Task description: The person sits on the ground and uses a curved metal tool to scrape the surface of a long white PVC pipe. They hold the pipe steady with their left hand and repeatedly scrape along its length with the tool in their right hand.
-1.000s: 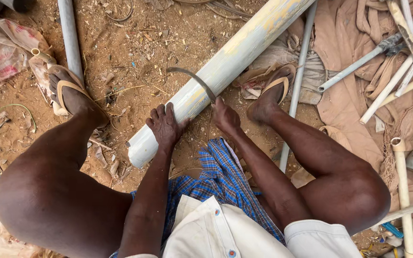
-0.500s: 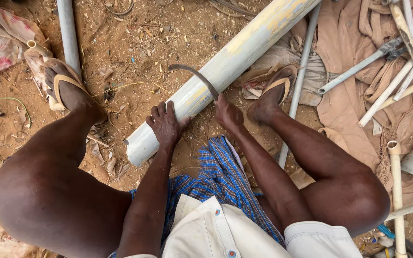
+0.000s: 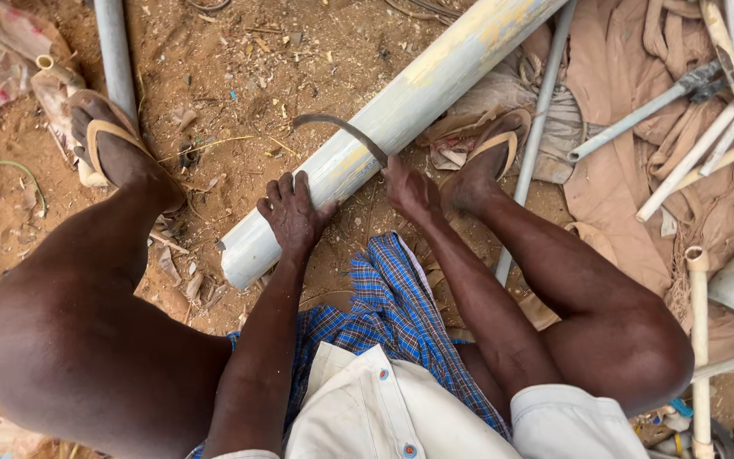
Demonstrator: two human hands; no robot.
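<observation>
1. The left hand (image 3: 293, 212) lies flat and open on the large pale pipe (image 3: 384, 127), pressing near its cut end.
2. The right hand (image 3: 408, 189) is closed around a curved saw blade (image 3: 341, 129), which arches over the pipe just beyond the left hand's fingers.

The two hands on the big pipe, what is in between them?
In the head view, between the left hand and the right hand lies a bare stretch of the big pale pipe, crossed by the thin curved saw blade.

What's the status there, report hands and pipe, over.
Left hand flat on the big pale pipe, steadying it. Right hand grips a curved saw blade across the pipe. Nothing blocking the blade.
</observation>
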